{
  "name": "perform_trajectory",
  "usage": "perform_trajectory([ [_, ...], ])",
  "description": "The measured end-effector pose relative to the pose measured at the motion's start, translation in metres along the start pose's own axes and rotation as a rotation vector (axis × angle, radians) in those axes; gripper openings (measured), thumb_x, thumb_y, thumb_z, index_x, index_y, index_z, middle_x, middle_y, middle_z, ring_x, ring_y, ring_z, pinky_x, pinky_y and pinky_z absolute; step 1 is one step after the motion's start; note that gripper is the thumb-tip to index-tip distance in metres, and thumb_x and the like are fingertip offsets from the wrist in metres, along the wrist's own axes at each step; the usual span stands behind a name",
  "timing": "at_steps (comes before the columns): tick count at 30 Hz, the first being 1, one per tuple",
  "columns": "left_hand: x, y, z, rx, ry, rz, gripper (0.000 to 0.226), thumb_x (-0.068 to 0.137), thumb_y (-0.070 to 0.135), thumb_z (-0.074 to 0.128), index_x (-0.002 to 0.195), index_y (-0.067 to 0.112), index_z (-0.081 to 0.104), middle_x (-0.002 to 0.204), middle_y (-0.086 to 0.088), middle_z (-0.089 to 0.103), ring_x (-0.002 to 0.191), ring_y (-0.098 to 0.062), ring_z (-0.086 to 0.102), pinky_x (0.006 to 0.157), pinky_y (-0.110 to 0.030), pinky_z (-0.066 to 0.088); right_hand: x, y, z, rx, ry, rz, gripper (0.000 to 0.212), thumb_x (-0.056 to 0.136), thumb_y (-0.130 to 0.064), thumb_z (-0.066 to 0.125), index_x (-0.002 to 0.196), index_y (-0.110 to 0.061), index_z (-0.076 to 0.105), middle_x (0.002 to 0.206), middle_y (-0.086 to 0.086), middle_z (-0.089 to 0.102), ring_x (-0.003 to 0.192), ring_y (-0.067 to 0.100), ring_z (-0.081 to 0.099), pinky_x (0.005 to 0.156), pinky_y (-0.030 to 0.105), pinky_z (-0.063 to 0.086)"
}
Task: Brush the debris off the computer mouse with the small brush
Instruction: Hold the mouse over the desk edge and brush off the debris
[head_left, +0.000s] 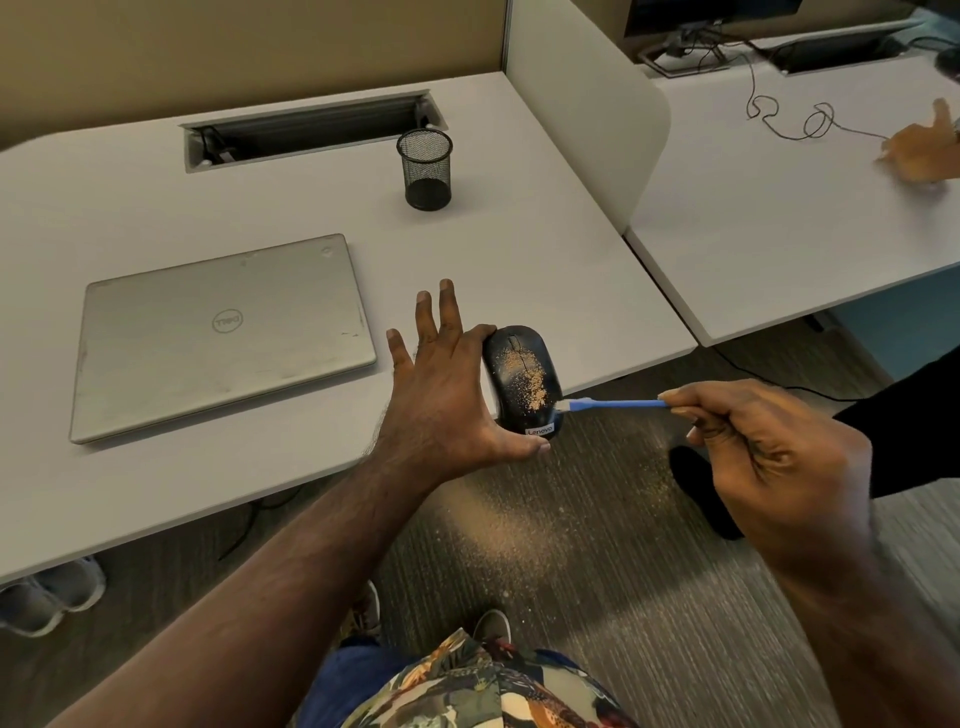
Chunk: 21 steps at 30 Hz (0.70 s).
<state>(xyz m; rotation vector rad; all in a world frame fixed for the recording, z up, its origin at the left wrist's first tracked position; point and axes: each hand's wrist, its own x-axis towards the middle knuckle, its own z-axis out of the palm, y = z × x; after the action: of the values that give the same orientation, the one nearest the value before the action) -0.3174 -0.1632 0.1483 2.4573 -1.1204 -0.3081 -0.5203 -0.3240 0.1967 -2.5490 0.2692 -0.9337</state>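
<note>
Both forearms reach forward from the bottom of the view. My left hand pinches the black Lenovo computer mouse between thumb and index finger, the other three fingers spread straight. It holds the mouse at the desk edge, partly over the carpet; I judge this placement lets the debris drop to the floor instead of onto the desk. My right hand pinches one small blue brush by the handle end, fingers curled, with the bristle end touching the mouse's right side near its rear. One patch of tan debris lies across the mouse top. Similar tan powder is scattered on the carpet below. Further out on the desk are one closed Dell laptop and one black mesh pen cup.
</note>
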Motion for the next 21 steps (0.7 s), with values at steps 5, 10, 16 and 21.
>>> perform_trajectory([
  [5,-0.0002,0.0010,0.0024,0.001,-0.004,0.003,0.126,0.045,0.081,0.073,0.147,0.024,0.026,0.160,-0.006,-0.026,0.144,-0.023,-0.030,0.116,-0.061,-0.007,0.0022,-0.0022,0.0043,0.012,0.035,0.007,0.020,0.092,-0.011,0.057,0.100,-0.003,0.074,0.090,-0.005,0.067,0.074,0.016,0.065,0.069,0.034,0.054],
  [10,0.0002,-0.0010,0.0002,0.001,-0.006,-0.011,0.126,0.046,0.082,0.073,0.147,0.025,0.025,0.159,-0.006,-0.027,0.144,-0.024,-0.030,0.116,-0.062,-0.007,0.0008,-0.0020,0.0004,-0.009,-0.018,-0.014,0.024,0.093,-0.018,0.054,0.103,-0.006,0.072,0.094,-0.007,0.065,0.078,0.015,0.066,0.070,0.036,0.055],
  [16,-0.0002,-0.0016,0.0006,-0.002,0.000,-0.004,0.125,0.046,0.081,0.073,0.147,0.024,0.026,0.159,-0.006,-0.027,0.144,-0.024,-0.030,0.116,-0.061,-0.007,0.0005,-0.0031,0.0022,0.016,0.011,0.002,0.020,0.092,-0.013,0.058,0.102,-0.004,0.073,0.093,-0.005,0.067,0.076,0.015,0.066,0.069,0.037,0.056],
  [21,0.0005,-0.0009,-0.0003,0.008,0.007,-0.012,0.126,0.046,0.082,0.072,0.147,0.024,0.026,0.160,-0.006,-0.026,0.144,-0.024,-0.030,0.116,-0.061,-0.008,-0.0020,-0.0032,0.0011,-0.027,-0.002,0.065,0.014,0.086,-0.009,0.066,0.098,-0.006,0.073,0.086,-0.004,0.070,0.078,0.005,0.065,0.071,0.019,0.052],
])
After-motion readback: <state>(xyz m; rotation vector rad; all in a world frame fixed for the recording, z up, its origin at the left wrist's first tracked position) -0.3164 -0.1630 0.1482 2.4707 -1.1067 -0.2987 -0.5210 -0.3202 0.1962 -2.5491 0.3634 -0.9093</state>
